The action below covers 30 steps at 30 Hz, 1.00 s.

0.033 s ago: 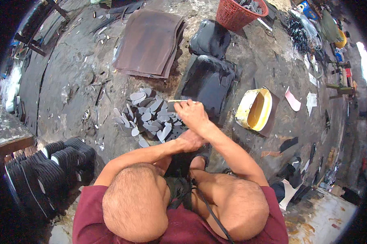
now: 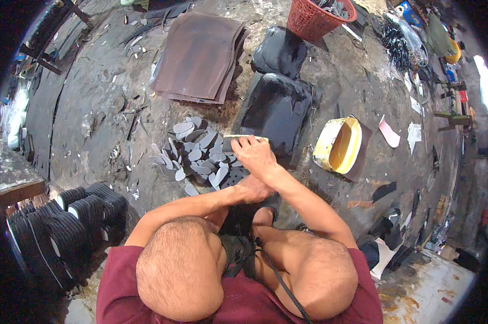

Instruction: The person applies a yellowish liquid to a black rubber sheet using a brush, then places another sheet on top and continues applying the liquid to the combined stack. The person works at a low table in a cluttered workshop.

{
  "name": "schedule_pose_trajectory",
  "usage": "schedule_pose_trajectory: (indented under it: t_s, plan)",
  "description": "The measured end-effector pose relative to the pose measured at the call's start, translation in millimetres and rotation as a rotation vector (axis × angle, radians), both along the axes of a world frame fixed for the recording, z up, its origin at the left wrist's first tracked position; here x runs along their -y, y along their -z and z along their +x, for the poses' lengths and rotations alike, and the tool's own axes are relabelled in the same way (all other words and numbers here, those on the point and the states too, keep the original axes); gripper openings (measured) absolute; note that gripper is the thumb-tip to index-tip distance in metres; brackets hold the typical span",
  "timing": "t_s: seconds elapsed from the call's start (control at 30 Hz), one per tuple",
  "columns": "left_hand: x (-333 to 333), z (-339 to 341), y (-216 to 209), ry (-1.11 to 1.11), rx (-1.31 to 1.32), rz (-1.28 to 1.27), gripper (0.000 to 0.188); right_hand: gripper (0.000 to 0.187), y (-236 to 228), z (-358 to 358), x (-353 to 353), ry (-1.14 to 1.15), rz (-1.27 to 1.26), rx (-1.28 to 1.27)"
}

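Note:
My right hand (image 2: 254, 155) has its fingers curled over a flat, pale-edged piece (image 2: 234, 136), held level over the near edge of a shiny black block (image 2: 273, 110). My left hand (image 2: 256, 189) lies lower, beneath the right wrist. Its fingers are mostly hidden there. Left of both hands is a loose heap of grey sole-shaped pieces (image 2: 194, 154). A dark piece dotted with small holes (image 2: 236, 176) shows between the heap and my left hand. On the right stands a yellow tub (image 2: 326, 141) with amber-brown liquid inside.
Brown sheets (image 2: 198, 56) are stacked beyond the heap. Another black block (image 2: 280, 51) and a red basket (image 2: 311, 20) stand farther back. Black ribbed soles (image 2: 65, 229) are piled at the lower left. Scraps, including a pink one (image 2: 388, 131), litter the floor to the right.
My right hand has shifted slightly nearer to me, and more of the pale edge shows beyond its fingers. My left hand has hardly moved.

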<state>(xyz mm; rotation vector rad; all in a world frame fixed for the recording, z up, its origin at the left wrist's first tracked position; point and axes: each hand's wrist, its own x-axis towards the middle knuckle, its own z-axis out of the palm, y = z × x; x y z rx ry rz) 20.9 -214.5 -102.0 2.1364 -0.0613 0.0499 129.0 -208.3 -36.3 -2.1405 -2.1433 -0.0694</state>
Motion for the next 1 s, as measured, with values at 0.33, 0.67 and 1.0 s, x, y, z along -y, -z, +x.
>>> schedule_pose_trajectory:
  t_s: [0.33,0.67,1.0]
  plan:
    - [-53,42,-17,-0.123,-0.085,0.508,0.062,0.026,-118,132,7,0.375,0.627,-0.989]
    - [-59,39,-2,-0.145,-0.011,0.619,0.049,0.04,-14,257,-48,0.523,-0.098,-0.356]
    - [-72,41,-12,-0.096,-0.048,0.604,0.061,0.038,-32,260,-22,0.56,-0.377,-0.21]
